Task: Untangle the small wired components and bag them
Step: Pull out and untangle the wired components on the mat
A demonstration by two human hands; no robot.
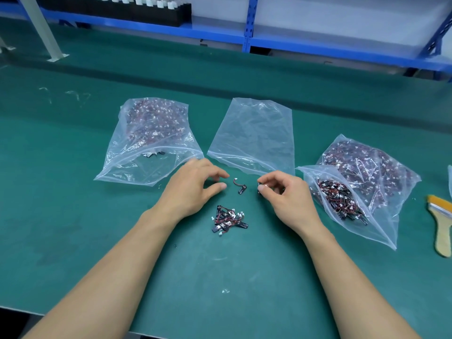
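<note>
1. Pinching a held component (260, 185) at its fingertips, the right hand (286, 195) is clamped on that little dark piece, thumb below and fingers curled over it. Most of the piece is hidden in the grip.
2. Over to the left hand (195, 189): it is low over the green mat (73, 216), thumb and forefinger apart, fingers loosely bent, nothing in them.
3. Right between the two hands, just off the left fingertips, lies a loose component (241, 185) with a dark body, a curved reddish wire and a white plug. It touches neither hand.
4. Nearer the person, between the two wrists, sits the tangled pile (228, 220): black bodies, red and black wires, white plugs, all knotted together.
5. Beyond the right hand's knuckles the empty bag (254, 133) lies flat, its mouth facing the hands.
6. On the right hand's outer side is the open bag (380, 228), mouth toward that hand, with components heaped inside. Behind it sits a packed bag (401, 177).
7. Beyond the left hand, toward its outer side, is a stuffed bag (137, 167), its near edge close to the knuckles.
8. Well out past the right-side bags, a brush (441, 223) lies on the mat.
</note>
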